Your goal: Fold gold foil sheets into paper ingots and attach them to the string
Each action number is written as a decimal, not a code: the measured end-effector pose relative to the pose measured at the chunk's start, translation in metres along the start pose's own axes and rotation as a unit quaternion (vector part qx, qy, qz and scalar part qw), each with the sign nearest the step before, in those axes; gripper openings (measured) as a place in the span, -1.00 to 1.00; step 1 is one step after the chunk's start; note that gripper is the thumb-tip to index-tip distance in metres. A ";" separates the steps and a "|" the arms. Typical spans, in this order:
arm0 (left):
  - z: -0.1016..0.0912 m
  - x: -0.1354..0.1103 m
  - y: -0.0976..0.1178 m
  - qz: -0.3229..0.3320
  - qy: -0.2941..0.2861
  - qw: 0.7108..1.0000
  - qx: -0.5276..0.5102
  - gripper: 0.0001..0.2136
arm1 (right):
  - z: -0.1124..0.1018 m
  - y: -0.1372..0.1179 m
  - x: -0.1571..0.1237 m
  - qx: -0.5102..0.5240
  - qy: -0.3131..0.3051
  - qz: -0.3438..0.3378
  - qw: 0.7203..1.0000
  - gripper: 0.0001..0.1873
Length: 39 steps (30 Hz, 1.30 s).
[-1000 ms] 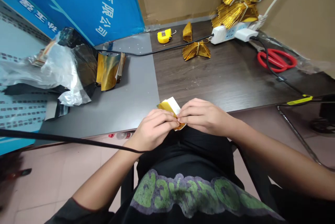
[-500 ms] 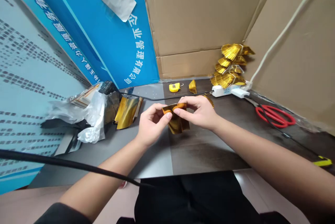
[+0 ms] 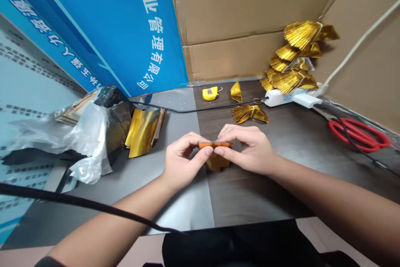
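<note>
Between my two hands is a sheet of gold foil paper [image 3: 218,162], with a narrow folded strip along its upper edge. My left hand [image 3: 184,156] pinches that strip at its left part, thumb in front and fingers behind. On the right part, my right hand [image 3: 246,148] pinches it the same way, and the two thumb tips nearly meet. The sheet's lower part hangs below the thumbs. Just beyond my right hand lies a pleated gold paper fan [image 3: 250,113] tied at its middle. A stack of gold paper sheets [image 3: 142,131] lies to the left.
Along the back are a yellow tape measure [image 3: 210,93], a small folded gold piece [image 3: 236,91] and a black cable. Several tied gold fans [image 3: 290,58] are piled beside a white power strip [image 3: 278,97]. Red-handled scissors [image 3: 359,133] lie right; a crumpled plastic bag [image 3: 90,133] left.
The view has shifted and tilted. My hands have drawn closer together, and the foil's upper edge now shows as a flatter, narrow strip. The pleated fan behind is now uncovered.
</note>
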State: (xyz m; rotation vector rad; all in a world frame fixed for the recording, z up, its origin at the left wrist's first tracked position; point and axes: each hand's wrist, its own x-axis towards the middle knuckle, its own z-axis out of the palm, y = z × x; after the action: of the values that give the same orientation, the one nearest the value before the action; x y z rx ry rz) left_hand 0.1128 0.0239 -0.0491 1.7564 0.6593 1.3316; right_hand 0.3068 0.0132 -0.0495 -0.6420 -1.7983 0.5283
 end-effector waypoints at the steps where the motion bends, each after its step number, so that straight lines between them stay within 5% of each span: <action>1: 0.000 0.000 0.001 0.005 -0.003 1.000 0.005 -0.90 | 0.000 -0.002 0.000 0.003 0.008 -0.008 1.000 -0.97; 39: -0.002 -0.004 0.013 0.045 -0.041 0.997 0.051 -0.94 | -0.005 -0.014 -0.002 0.023 -0.007 0.005 1.000 -0.91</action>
State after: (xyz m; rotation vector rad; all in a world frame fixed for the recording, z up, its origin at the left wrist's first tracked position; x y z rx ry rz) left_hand 0.1092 0.0147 -0.0399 1.9322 0.6195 1.2983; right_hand 0.3100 0.0014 -0.0398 -0.6176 -1.7927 0.5802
